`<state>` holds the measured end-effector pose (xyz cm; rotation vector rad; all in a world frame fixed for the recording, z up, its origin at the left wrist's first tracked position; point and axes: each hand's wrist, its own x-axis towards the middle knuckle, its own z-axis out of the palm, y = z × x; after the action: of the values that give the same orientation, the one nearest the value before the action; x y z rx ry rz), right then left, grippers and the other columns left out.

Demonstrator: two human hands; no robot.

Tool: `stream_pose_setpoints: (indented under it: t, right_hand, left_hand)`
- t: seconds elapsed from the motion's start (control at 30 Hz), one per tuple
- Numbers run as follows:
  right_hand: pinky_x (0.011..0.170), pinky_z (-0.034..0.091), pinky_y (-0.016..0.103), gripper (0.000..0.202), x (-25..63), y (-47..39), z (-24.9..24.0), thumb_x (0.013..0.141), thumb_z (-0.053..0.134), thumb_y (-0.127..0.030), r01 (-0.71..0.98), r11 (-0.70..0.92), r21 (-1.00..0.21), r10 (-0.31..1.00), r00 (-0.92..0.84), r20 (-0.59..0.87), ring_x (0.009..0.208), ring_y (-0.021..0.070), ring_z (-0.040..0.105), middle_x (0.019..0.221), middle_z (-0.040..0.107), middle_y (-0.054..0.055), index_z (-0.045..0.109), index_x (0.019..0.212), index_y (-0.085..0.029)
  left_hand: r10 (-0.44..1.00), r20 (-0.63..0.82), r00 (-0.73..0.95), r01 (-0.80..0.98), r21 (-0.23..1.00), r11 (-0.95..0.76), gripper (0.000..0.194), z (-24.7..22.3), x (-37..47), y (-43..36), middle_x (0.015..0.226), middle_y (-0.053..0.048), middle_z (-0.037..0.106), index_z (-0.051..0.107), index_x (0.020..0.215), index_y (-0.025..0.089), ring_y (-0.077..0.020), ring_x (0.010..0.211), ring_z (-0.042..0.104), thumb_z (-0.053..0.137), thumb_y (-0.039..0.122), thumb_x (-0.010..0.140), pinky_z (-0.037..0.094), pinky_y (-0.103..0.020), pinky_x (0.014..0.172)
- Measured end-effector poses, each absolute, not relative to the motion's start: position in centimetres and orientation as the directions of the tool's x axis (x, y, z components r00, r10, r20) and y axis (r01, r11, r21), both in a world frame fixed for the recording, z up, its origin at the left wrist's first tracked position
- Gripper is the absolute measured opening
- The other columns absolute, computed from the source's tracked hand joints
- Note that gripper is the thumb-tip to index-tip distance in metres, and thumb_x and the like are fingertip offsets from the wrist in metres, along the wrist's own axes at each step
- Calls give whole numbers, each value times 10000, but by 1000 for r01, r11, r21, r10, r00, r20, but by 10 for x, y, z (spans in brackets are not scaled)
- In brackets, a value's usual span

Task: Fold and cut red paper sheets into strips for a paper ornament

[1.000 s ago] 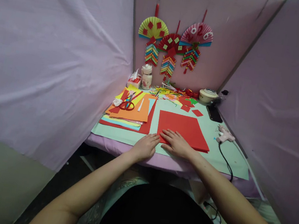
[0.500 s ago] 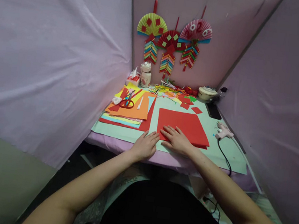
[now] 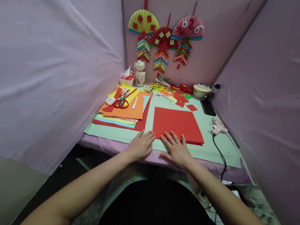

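Note:
A stack of red paper (image 3: 178, 124) lies flat on the pale green table cover (image 3: 118, 134). My right hand (image 3: 176, 149) rests with spread fingers on the stack's near edge, palm down, holding nothing. Just left of it, my left hand (image 3: 141, 146) lies palm down at the table's front edge, its fingertips near the stack's near left corner. Its fingers are extended and it holds nothing. To the left sits a pile of orange, yellow, blue and red sheets (image 3: 135, 112), with red-handled scissors (image 3: 121, 103) on top.
A glue gun (image 3: 218, 127) with a black cord and a phone (image 3: 207, 108) lie at the right. Along the back are a tissue box (image 3: 127, 78), a bottle (image 3: 140, 74), paper scraps (image 3: 161, 88) and a lidded bowl (image 3: 201, 91). Paper fans (image 3: 189, 27) hang on the wall.
The view has shifted, so the table appears further left. My right hand has moved slightly toward the stack's near edge and its fingers are spread wider. My left hand stays near the table edge.

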<state>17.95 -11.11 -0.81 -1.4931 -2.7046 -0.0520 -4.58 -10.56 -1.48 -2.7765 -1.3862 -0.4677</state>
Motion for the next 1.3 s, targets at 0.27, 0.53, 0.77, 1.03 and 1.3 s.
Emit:
stream_pose_setpoints:
  t: [0.27, 0.53, 0.77, 1.03, 1.3]
  right_hand:
    - [1115, 17, 664, 801, 181, -110, -12, 855, 290, -754, 845, 533, -47, 846, -531, 48, 1460, 328, 143, 1591, 198, 35, 181, 1521, -323]
    - [1110, 33, 668, 823, 182, -110, -12, 843, 295, -767, 842, 536, -63, 844, -535, 30, 1459, 328, 149, 1595, 181, 47, 160, 1524, -324]
    - [1107, 53, 668, 840, 184, -107, -12, 834, 319, -768, 836, 547, -47, 837, -548, -4, 1460, 336, 138, 1599, 168, 52, 153, 1526, -322]
    - [1101, 65, 679, 877, 183, -107, -8, 815, 380, -765, 832, 555, -30, 831, -555, -41, 1457, 350, 139, 1599, 164, 78, 153, 1528, -307]
    - [1094, 84, 686, 864, 182, -108, -7, 826, 396, -740, 833, 553, -24, 831, -553, -50, 1456, 354, 139, 1600, 162, 77, 147, 1530, -303]
  left_hand:
    - [787, 261, 559, 790, 121, -601, 464, -14, -45, -106, 1450, -93, 479, 505, 1347, 148, -220, 1383, 374, 404, 189, 896, 218, -444, 1170]
    - [774, 286, 564, 783, 111, -612, 471, -17, -46, -105, 1440, -99, 492, 504, 1348, 133, -219, 1379, 381, 413, 187, 890, 228, -438, 1169]
    - [776, 276, 566, 787, 97, -609, 467, -15, -44, -106, 1449, -101, 480, 517, 1337, 135, -220, 1383, 375, 415, 193, 885, 228, -434, 1169]
    - [791, 270, 549, 802, 94, -589, 499, -10, -39, -112, 1459, -109, 467, 484, 1365, 139, -238, 1390, 352, 435, 245, 879, 205, -451, 1171]
    - [832, 316, 456, 864, 69, -499, 441, -8, -8, -129, 1342, -134, 553, 525, 1313, 147, -304, 1286, 415, 423, 311, 916, 305, -480, 1051]
